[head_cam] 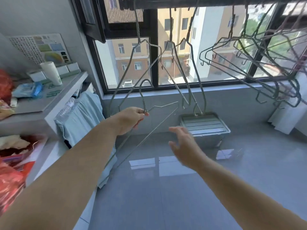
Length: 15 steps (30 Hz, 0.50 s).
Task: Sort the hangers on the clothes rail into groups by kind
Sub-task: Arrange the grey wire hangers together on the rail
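I note: left hand pinches wire hanger at neck, below window. Right hand spread, holds nothing. Other hangers on rail across window top.

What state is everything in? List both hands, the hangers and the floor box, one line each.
left hand: pinches a hanger at its neck
held wire hanger: off the rail, tilted
right hand: open, blurred, holds nothing
middle wire hangers: hanging, spread apart
right hangers: hanging, bunched together
storage box: on the floor, lid on
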Tool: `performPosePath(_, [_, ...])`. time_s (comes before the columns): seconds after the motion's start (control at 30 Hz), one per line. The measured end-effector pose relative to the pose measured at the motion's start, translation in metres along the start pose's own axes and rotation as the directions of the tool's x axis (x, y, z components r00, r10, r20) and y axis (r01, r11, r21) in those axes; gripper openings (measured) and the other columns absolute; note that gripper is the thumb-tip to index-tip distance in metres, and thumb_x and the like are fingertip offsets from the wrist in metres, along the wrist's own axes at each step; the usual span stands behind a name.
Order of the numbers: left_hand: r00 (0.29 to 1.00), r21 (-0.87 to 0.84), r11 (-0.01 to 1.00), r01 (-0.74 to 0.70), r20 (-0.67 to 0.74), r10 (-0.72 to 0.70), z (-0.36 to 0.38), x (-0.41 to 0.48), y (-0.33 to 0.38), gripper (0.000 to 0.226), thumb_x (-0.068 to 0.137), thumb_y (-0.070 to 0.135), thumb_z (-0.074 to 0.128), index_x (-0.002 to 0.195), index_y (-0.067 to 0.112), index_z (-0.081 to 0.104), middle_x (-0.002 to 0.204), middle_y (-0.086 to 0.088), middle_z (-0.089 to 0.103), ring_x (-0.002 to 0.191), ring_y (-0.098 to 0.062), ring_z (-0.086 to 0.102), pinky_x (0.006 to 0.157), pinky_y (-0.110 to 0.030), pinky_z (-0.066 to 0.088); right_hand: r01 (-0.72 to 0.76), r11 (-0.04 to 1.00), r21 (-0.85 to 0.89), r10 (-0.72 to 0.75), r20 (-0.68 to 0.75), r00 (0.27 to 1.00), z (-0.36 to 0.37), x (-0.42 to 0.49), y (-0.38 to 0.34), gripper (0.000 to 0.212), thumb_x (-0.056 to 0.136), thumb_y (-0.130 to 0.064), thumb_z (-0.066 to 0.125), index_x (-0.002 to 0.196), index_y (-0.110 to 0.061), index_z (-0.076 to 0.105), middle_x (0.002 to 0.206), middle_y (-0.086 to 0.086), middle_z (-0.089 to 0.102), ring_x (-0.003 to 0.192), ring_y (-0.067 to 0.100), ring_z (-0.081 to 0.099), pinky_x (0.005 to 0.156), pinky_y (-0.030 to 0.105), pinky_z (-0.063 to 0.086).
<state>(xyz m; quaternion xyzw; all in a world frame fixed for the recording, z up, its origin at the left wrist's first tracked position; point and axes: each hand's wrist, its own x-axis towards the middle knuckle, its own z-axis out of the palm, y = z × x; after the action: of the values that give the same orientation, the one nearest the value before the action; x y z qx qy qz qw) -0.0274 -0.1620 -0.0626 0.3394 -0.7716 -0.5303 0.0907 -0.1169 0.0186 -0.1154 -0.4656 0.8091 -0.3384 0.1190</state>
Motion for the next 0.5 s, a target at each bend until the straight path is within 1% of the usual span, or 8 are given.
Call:
performPosePath(0.07, [0.999,-0.102,0.995,0.004,-0.033,-0.007,0.005,0.000,0.005,0.022,0.094,0.001,0.036,0.086,0.009,0.055,0.066,-0.003,0.035,0.058,-0.012,0.030,0.053,-0.022,0.028,0.014,0.995,0.094,-0.029,0.155,0.987,0.023,-0.018,-0.017,0.043,0.092,-0.018,0.049,0.134,-0.019,0.041,0.138,0.002,0.040,0.128,0.017,0.037,0.103,0.020,0.025])
performPosePath(0.13, [0.997,-0.173,0.985,-0.006,-0.074,-0.007,0.010,0.001,0.009,0.022,0.094,0.000,0.036,0.080,0.008,0.052,0.065,-0.003,0.033,0.058,-0.010,0.030,0.052,-0.021,0.027,-0.054,0.972,0.228,-0.009,0.268,0.963,0.038,-0.030,-0.035,0.042,0.093,-0.028,0.047,0.134,-0.023,0.040,0.136,-0.001,0.044,0.125,0.014,0.043,0.102,0.023,0.029])
performPosePath(0.2, [0.992,-0.231,0.973,-0.025,-0.123,-0.004,0.015,0.004,0.012,0.025,0.093,-0.001,0.036,0.074,0.009,0.049,0.065,-0.003,0.034,0.059,-0.010,0.031,0.051,-0.020,0.028,-0.133,0.925,0.355,0.010,0.328,0.945,0.045,-0.037,-0.053,0.044,0.094,-0.033,0.045,0.136,-0.022,0.036,0.133,-0.002,0.047,0.123,0.014,0.046,0.100,0.024,0.034])
performPosePath(0.27, [0.985,-0.270,0.962,-0.046,-0.171,-0.001,0.020,0.006,0.015,0.029,0.093,-0.001,0.035,0.069,0.009,0.046,0.066,-0.003,0.034,0.059,-0.011,0.032,0.051,-0.019,0.029,-0.191,0.878,0.440,0.021,0.364,0.931,0.046,-0.043,-0.068,0.047,0.095,-0.030,0.043,0.138,-0.020,0.029,0.125,-0.001,0.053,0.116,0.018,0.052,0.088,0.024,0.041])
performPosePath(0.3, [0.982,-0.275,0.960,-0.057,-0.191,0.003,0.023,0.007,0.017,0.029,0.093,-0.001,0.035,0.068,0.009,0.046,0.066,-0.004,0.034,0.059,-0.011,0.032,0.052,-0.020,0.028,-0.225,0.851,0.475,0.037,0.373,0.927,0.046,-0.045,-0.073,0.046,0.095,-0.027,0.043,0.137,-0.019,0.027,0.117,-0.001,0.056,0.111,0.021,0.055,0.077,0.022,0.043])
performPosePath(0.37, [0.976,-0.275,0.958,-0.079,-0.219,0.017,0.029,0.006,0.023,0.029,0.092,-0.001,0.035,0.068,0.009,0.046,0.067,-0.005,0.037,0.060,-0.013,0.033,0.056,-0.022,0.029,-0.272,0.806,0.526,0.083,0.355,0.931,0.044,-0.049,-0.078,0.043,0.094,-0.018,0.043,0.134,-0.018,0.027,0.101,-0.001,0.057,0.100,0.025,0.058,0.057,0.013,0.040])
performPosePath(0.43, [0.972,-0.298,0.949,-0.099,-0.235,0.028,0.034,0.003,0.031,0.026,0.092,-0.001,0.036,0.071,0.007,0.048,0.069,-0.005,0.041,0.063,-0.013,0.037,0.059,-0.023,0.031,-0.254,0.789,0.559,0.103,0.286,0.952,0.043,-0.051,-0.078,0.039,0.093,-0.009,0.040,0.131,-0.015,0.031,0.086,-0.007,0.052,0.087,0.026,0.062,0.048,0.011,0.036])
performPosePath(0.5, [0.971,-0.327,0.936,-0.128,-0.234,0.051,0.037,-0.001,0.040,0.019,0.093,0.001,0.036,0.082,0.005,0.051,0.078,-0.005,0.047,0.071,-0.012,0.045,0.063,-0.021,0.037,-0.239,0.747,0.620,0.128,0.218,0.967,0.038,-0.052,-0.078,0.041,0.094,-0.004,0.036,0.133,-0.017,0.033,0.086,-0.007,0.049,0.068,0.022,0.059,0.046,0.009,0.040])
